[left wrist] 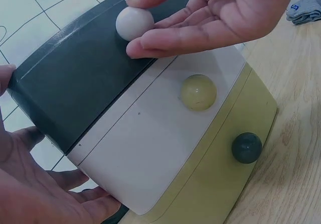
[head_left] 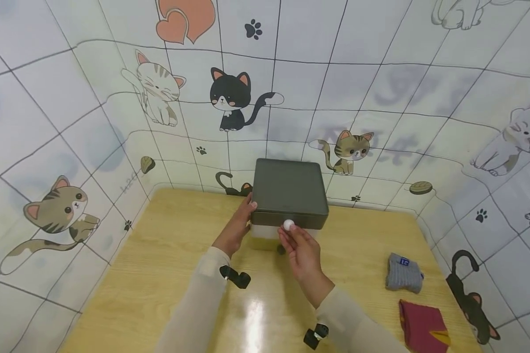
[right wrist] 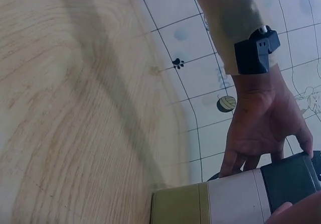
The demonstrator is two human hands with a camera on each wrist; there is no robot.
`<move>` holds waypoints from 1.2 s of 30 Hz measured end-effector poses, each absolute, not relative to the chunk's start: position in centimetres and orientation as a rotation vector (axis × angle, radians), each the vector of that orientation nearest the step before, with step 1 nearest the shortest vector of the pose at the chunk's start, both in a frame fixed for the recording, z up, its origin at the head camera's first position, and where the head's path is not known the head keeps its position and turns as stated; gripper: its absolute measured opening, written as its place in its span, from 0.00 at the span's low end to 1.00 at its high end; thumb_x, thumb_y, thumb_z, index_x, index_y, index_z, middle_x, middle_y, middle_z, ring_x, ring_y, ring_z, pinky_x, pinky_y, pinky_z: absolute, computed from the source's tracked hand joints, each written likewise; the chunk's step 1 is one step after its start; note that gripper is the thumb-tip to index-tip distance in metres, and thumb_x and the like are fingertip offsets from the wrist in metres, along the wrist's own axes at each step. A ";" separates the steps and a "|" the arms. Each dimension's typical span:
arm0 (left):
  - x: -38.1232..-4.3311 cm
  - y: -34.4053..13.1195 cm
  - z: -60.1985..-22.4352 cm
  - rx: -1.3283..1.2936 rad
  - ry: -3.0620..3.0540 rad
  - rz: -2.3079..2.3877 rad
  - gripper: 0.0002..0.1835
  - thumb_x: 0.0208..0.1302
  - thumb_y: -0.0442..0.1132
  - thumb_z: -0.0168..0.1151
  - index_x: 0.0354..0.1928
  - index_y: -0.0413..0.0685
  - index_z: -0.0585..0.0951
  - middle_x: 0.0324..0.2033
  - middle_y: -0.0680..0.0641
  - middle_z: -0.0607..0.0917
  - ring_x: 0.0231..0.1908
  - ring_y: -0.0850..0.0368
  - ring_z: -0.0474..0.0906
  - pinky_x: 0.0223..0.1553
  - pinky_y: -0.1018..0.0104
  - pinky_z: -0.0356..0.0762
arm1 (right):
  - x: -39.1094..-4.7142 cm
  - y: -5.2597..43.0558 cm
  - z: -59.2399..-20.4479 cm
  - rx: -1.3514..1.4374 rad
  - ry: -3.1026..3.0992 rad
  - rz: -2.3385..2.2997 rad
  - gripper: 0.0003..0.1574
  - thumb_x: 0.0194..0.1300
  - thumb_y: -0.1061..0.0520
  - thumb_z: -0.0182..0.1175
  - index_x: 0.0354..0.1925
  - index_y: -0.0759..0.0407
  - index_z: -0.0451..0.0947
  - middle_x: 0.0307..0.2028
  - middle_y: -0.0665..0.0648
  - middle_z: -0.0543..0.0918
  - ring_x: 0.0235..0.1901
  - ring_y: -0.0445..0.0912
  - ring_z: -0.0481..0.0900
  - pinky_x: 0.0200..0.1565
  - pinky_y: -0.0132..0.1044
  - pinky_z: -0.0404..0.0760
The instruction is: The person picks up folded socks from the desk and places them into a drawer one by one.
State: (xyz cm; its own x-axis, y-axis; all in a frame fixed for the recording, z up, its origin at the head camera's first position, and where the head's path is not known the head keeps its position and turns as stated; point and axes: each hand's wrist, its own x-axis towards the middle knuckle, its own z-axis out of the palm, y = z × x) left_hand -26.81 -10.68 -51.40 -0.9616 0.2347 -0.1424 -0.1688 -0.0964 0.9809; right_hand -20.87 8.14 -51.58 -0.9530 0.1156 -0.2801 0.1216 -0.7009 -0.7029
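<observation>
A small drawer box [head_left: 289, 186] stands near the back of the table, with a dark green top tier, a white middle tier and a yellow bottom tier. Each tier has a round knob on its front. My right hand [head_left: 304, 252] pinches the white knob [left wrist: 134, 23] of the green drawer between thumb and fingers. Lower down sit the yellow knob [left wrist: 198, 92] and the dark green knob [left wrist: 247, 147], both untouched. My left hand [head_left: 236, 225] rests against the left side of the box, its fingers spread along the side wall [right wrist: 235, 196].
On the wooden table [head_left: 168, 255], a folded grey knit cloth [head_left: 404, 273] lies at the right. Nearer the front is a folded dark red cloth [head_left: 424, 326] with a yellow patch. Cat-printed walls [head_left: 291, 98] enclose the back and sides.
</observation>
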 end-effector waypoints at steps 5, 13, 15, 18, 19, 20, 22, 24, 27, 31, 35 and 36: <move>-25.8 -10.5 -52.1 0.056 1.902 2.119 0.41 0.79 0.61 0.46 0.86 0.60 0.46 0.83 0.41 0.44 0.81 0.33 0.43 0.76 0.33 0.44 | -20.2 8.4 -52.5 0.507 1.237 -2.821 0.07 0.78 0.64 0.59 0.48 0.69 0.78 0.40 0.61 0.90 0.42 0.48 0.91 0.50 0.37 0.86; -23.6 -10.4 -53.7 0.021 1.884 2.108 0.43 0.79 0.63 0.48 0.86 0.59 0.46 0.83 0.39 0.43 0.80 0.30 0.42 0.75 0.30 0.42 | -16.9 9.9 -54.4 0.501 1.277 -2.742 0.11 0.80 0.61 0.57 0.52 0.69 0.77 0.43 0.59 0.89 0.46 0.47 0.89 0.55 0.37 0.84; -23.0 -10.4 -54.2 0.019 1.876 2.103 0.43 0.79 0.64 0.48 0.86 0.60 0.45 0.83 0.39 0.43 0.80 0.30 0.42 0.75 0.29 0.41 | -15.9 10.5 -55.1 0.532 1.278 -2.737 0.10 0.80 0.60 0.56 0.49 0.67 0.79 0.42 0.59 0.89 0.44 0.47 0.89 0.54 0.37 0.84; -22.5 -10.2 -54.5 0.021 1.872 2.093 0.44 0.79 0.64 0.47 0.86 0.60 0.44 0.83 0.39 0.42 0.80 0.30 0.42 0.75 0.29 0.41 | -14.9 11.4 -56.2 0.587 1.300 -2.726 0.09 0.81 0.61 0.55 0.46 0.65 0.79 0.39 0.57 0.88 0.42 0.45 0.88 0.53 0.35 0.85; -22.5 -10.2 -54.4 0.024 1.871 2.092 0.44 0.79 0.65 0.47 0.86 0.60 0.44 0.83 0.39 0.42 0.80 0.31 0.42 0.75 0.29 0.41 | -14.6 11.6 -56.5 0.601 1.319 -2.719 0.09 0.82 0.61 0.54 0.46 0.65 0.79 0.38 0.56 0.88 0.41 0.44 0.88 0.52 0.34 0.85; -22.5 -10.1 -54.4 0.032 1.875 2.090 0.44 0.79 0.64 0.47 0.86 0.60 0.44 0.83 0.39 0.42 0.80 0.31 0.42 0.75 0.29 0.41 | -14.5 11.8 -56.8 0.615 1.347 -2.711 0.09 0.82 0.61 0.54 0.46 0.65 0.79 0.37 0.55 0.87 0.41 0.44 0.88 0.52 0.34 0.85; -22.8 -9.9 -54.2 0.040 1.876 2.097 0.43 0.79 0.65 0.46 0.86 0.60 0.43 0.83 0.40 0.43 0.80 0.32 0.42 0.76 0.30 0.41 | -14.4 12.1 -57.3 0.616 1.398 -2.696 0.08 0.81 0.62 0.54 0.46 0.65 0.79 0.38 0.54 0.85 0.41 0.43 0.86 0.52 0.33 0.84; -23.3 -9.8 -53.9 0.049 1.874 2.111 0.43 0.79 0.65 0.46 0.86 0.61 0.44 0.83 0.40 0.43 0.81 0.33 0.43 0.76 0.31 0.42 | -14.5 12.2 -57.8 0.612 1.437 -2.684 0.08 0.81 0.62 0.55 0.47 0.64 0.79 0.38 0.54 0.85 0.41 0.43 0.85 0.52 0.32 0.84; -24.1 -9.7 -53.3 0.058 1.873 2.125 0.43 0.79 0.65 0.46 0.86 0.62 0.44 0.83 0.41 0.43 0.81 0.34 0.42 0.76 0.31 0.42 | -15.1 12.0 -58.3 0.623 1.450 -2.681 0.05 0.79 0.63 0.56 0.47 0.62 0.79 0.37 0.53 0.84 0.41 0.43 0.84 0.52 0.33 0.84; -25.1 -9.9 -52.5 0.079 1.884 2.119 0.41 0.80 0.63 0.45 0.86 0.62 0.43 0.84 0.41 0.42 0.81 0.34 0.42 0.76 0.32 0.42 | -16.4 11.1 -58.6 0.631 1.417 -2.684 0.07 0.79 0.62 0.57 0.52 0.63 0.75 0.38 0.55 0.83 0.41 0.44 0.83 0.54 0.35 0.84; -26.2 -10.6 -51.8 0.106 1.897 2.119 0.40 0.81 0.61 0.44 0.86 0.62 0.43 0.84 0.43 0.42 0.81 0.35 0.42 0.77 0.33 0.42 | -17.9 9.3 -58.7 0.589 1.345 -2.694 0.20 0.81 0.58 0.56 0.63 0.68 0.68 0.43 0.58 0.80 0.44 0.45 0.82 0.56 0.36 0.83; -26.5 -10.9 -51.6 0.115 1.904 2.119 0.40 0.81 0.61 0.44 0.86 0.62 0.43 0.84 0.43 0.42 0.81 0.35 0.42 0.77 0.33 0.42 | -18.3 8.7 -58.6 0.574 1.328 -2.698 0.22 0.82 0.57 0.55 0.64 0.68 0.66 0.44 0.58 0.80 0.44 0.45 0.82 0.57 0.36 0.82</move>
